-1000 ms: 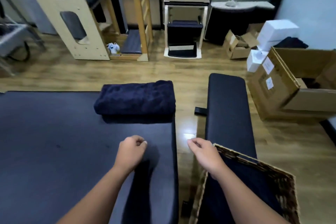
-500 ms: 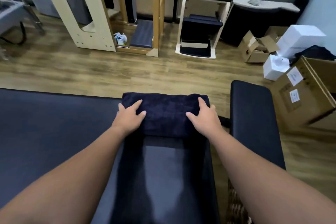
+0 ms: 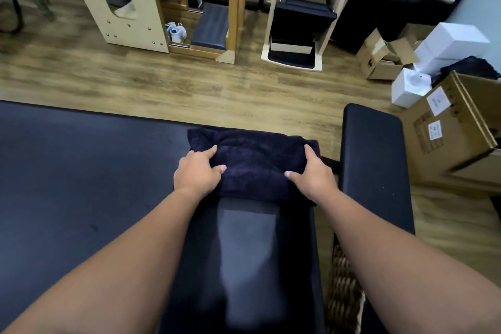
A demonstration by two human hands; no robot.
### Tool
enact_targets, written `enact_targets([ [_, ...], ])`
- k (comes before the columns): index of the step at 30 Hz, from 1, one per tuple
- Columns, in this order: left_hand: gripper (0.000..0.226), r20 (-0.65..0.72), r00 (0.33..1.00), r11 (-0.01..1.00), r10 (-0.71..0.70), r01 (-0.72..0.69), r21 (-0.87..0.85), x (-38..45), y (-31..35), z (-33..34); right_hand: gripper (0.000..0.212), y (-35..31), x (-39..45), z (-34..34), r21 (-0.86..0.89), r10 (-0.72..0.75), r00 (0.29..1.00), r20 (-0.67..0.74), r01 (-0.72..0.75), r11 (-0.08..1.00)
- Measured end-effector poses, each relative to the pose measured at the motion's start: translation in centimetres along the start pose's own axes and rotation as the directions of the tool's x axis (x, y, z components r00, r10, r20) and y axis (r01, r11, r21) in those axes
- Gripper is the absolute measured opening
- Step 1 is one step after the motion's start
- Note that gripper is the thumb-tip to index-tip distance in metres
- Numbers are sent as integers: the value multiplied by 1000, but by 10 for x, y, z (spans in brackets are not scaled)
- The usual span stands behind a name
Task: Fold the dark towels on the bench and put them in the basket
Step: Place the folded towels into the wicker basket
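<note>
I have both hands on the folded dark towel (image 3: 256, 164), which lies at the far edge of the wide black bench (image 3: 81, 184) in front of me, near its right corner. My left hand (image 3: 196, 172) grips the towel's left end: the forefinger lies across the top, the thumb presses into the near face, and the other fingers are tucked around the side where I cannot see them. My right hand (image 3: 311, 176) holds the right end the same way, thumb pointing inward on the near face and fingers wrapped over the top and side. The towel sits flat on the padding, bunched a little between my hands.

The basket (image 3: 344, 295) shows only as a strip of brown woven rim at my lower right, between the wide bench and the narrow black bench (image 3: 374, 160) just to the right of it; my right forearm covers most of it, so I cannot tell what is inside.

Beyond the benches is a wooden floor (image 3: 162, 84). A large cardboard box (image 3: 447, 138) with white labels stands to the right of the narrow bench, with white boxes (image 3: 450, 43) and a smaller open carton (image 3: 379, 59) behind it. Along the far wall stand pale wooden frames with dark pads (image 3: 210, 27).
</note>
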State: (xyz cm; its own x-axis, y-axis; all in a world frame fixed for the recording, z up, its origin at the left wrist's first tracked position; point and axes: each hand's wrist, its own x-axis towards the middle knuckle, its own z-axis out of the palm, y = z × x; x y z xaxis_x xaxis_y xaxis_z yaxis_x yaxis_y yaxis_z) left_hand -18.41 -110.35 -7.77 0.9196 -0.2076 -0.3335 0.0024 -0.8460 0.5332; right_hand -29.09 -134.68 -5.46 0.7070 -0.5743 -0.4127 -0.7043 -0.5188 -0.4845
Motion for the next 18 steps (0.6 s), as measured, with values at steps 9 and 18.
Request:
enact_targets([
  [9,61,59,998,1000,21,-20,-14,-126,36,48,83,125,-107,-21,38,49,998,-40,-47,998],
  [18,54,63,987,987,149,-145,-62,-293,102,151,82,316,-232,-60,109,213,969,-126,-199,974],
])
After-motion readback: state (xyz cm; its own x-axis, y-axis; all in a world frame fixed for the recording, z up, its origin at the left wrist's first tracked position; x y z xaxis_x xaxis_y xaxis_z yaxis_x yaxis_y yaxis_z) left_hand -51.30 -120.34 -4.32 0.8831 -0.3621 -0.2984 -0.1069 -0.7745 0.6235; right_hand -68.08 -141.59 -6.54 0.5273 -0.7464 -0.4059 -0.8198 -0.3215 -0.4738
